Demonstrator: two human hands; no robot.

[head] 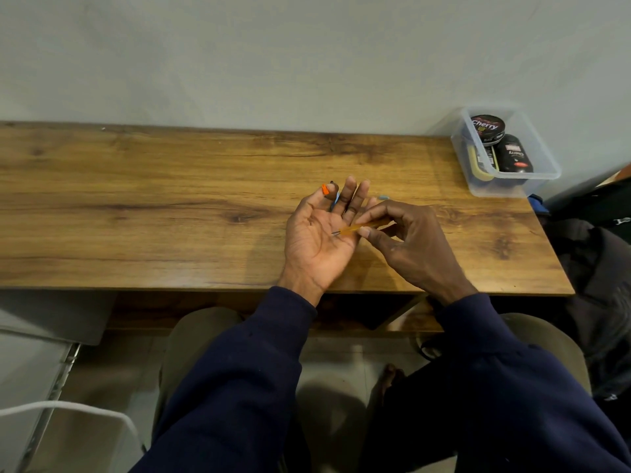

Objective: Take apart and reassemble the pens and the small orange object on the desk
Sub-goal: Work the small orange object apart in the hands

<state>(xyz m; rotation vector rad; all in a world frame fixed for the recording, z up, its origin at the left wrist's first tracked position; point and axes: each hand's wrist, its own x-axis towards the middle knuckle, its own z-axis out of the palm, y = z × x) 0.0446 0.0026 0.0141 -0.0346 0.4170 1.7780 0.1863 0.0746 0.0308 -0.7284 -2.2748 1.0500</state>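
My right hand (pixel 409 237) pinches an orange translucent pen barrel (pixel 362 227) between thumb and fingers, its thin dark tip pointing left onto my left palm. My left hand (pixel 317 233) lies palm up over the desk (pixel 170 199), fingers spread and holding nothing. A small orange piece (pixel 325 189) with a dark part beside it lies on the desk just past my left fingertips. A blue pen part (pixel 336 201) shows between my left fingers, mostly hidden. A small pale blue piece (pixel 383 197) lies on the desk beyond my right fingers.
A clear plastic box (pixel 543 158) with shoe polish tins and a brush stands at the desk's back right corner. Dark bags or clothes (pixel 601 233) sit to the right of the desk. A white chair (pixel 41 387) stands at lower left. A wall runs behind the desk.
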